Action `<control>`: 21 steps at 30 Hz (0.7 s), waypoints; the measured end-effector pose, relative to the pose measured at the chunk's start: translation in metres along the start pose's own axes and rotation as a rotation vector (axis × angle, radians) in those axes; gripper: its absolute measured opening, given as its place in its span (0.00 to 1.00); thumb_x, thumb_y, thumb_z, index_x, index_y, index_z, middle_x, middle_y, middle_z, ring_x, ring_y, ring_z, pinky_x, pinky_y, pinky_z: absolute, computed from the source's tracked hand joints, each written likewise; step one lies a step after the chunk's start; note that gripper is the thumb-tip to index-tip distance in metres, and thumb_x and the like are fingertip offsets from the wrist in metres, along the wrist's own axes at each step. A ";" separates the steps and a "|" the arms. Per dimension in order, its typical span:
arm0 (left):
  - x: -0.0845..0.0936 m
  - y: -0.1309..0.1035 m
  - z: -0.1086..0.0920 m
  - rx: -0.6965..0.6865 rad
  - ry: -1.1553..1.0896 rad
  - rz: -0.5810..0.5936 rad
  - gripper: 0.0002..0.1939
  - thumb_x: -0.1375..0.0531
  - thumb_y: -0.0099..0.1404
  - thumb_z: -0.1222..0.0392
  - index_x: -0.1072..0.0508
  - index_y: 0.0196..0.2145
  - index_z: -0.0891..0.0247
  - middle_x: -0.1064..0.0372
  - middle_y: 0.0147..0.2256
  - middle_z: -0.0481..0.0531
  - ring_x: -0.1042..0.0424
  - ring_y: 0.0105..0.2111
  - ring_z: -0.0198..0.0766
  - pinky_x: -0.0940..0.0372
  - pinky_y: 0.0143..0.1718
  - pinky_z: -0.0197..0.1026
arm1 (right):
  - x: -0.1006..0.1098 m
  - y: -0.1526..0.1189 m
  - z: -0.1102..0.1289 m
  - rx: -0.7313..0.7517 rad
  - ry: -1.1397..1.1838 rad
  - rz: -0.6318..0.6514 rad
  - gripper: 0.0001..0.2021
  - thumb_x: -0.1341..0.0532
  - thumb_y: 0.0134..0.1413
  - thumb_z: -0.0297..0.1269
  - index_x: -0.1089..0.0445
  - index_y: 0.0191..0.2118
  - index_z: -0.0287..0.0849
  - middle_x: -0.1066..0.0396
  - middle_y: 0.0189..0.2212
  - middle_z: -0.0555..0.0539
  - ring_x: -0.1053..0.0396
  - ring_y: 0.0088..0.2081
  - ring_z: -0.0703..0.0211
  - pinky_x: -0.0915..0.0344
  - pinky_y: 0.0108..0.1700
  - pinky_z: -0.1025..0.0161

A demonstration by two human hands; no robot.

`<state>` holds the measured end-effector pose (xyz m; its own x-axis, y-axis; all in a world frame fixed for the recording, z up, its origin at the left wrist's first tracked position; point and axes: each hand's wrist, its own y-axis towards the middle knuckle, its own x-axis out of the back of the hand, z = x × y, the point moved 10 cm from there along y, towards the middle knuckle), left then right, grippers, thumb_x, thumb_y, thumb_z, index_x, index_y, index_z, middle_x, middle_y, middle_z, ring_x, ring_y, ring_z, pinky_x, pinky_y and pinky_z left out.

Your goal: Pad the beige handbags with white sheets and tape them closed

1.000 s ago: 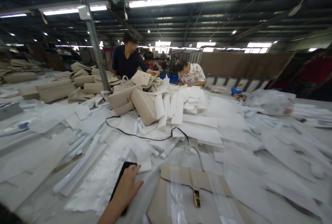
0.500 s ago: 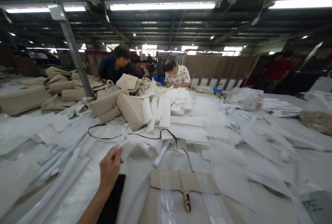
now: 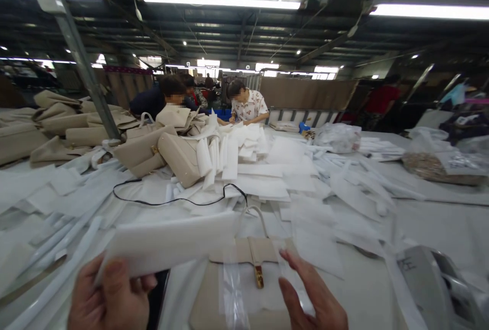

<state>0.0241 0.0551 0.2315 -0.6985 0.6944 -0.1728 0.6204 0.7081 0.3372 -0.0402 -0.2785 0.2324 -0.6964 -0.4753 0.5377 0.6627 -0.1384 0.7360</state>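
Note:
A folded white foam sheet (image 3: 171, 241) is pinched in my left hand (image 3: 110, 289) at the lower left, stretching right toward the bag's handle. The beige handbag (image 3: 206, 289) lies in front of me, with a gold clasp (image 3: 259, 276) and a clear plastic strip (image 3: 234, 289) over its flap. On the bag's right side is my right hand (image 3: 311, 294), thumb and fingers apart, nothing held. Part of a black phone-like object (image 3: 157, 302) shows behind my left hand.
Beige bags (image 3: 179, 159) and white foam sheets (image 3: 263, 182) are heaped ahead. A black cord (image 3: 168, 200) crosses the table. A metal pole (image 3: 78, 55) rises at left. A tape dispenser-like object (image 3: 439, 279) sits at right. People work across the table.
My left hand now grips a white sheet and is lower and further left. My right hand has come into view at the bag. The camera view has turned slightly right.

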 end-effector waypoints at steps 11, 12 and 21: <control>-0.096 -0.142 0.120 0.672 -0.064 0.983 0.34 0.49 0.58 0.30 0.36 0.46 0.64 0.34 0.20 0.45 0.35 0.16 0.33 0.40 0.16 0.35 | -0.076 -0.017 -0.042 -0.209 0.106 0.536 0.16 0.49 0.62 0.46 0.29 0.45 0.44 0.24 0.38 0.45 0.26 0.38 0.54 0.30 0.41 0.62; -0.096 -0.146 0.137 0.761 -0.040 0.996 0.36 0.48 0.57 0.29 0.37 0.47 0.64 0.35 0.21 0.45 0.36 0.15 0.32 0.43 0.14 0.33 | -0.077 -0.020 -0.058 -0.240 0.054 0.547 0.18 0.49 0.62 0.46 0.30 0.47 0.44 0.25 0.41 0.44 0.27 0.41 0.52 0.31 0.43 0.59; -0.093 -0.175 0.197 1.088 0.163 1.217 0.30 0.38 0.51 0.36 0.35 0.39 0.65 0.30 0.21 0.48 0.33 0.16 0.30 0.50 0.14 0.27 | -0.103 -0.042 -0.113 -0.309 -0.228 0.745 0.21 0.51 0.62 0.45 0.37 0.55 0.41 0.25 0.39 0.40 0.26 0.39 0.44 0.34 0.41 0.52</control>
<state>0.0512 -0.1080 0.0067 0.3747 0.9071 -0.1915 0.6951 -0.4116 -0.5895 0.0345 -0.3215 0.0997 -0.0629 -0.3536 0.9333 0.9940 -0.1055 0.0270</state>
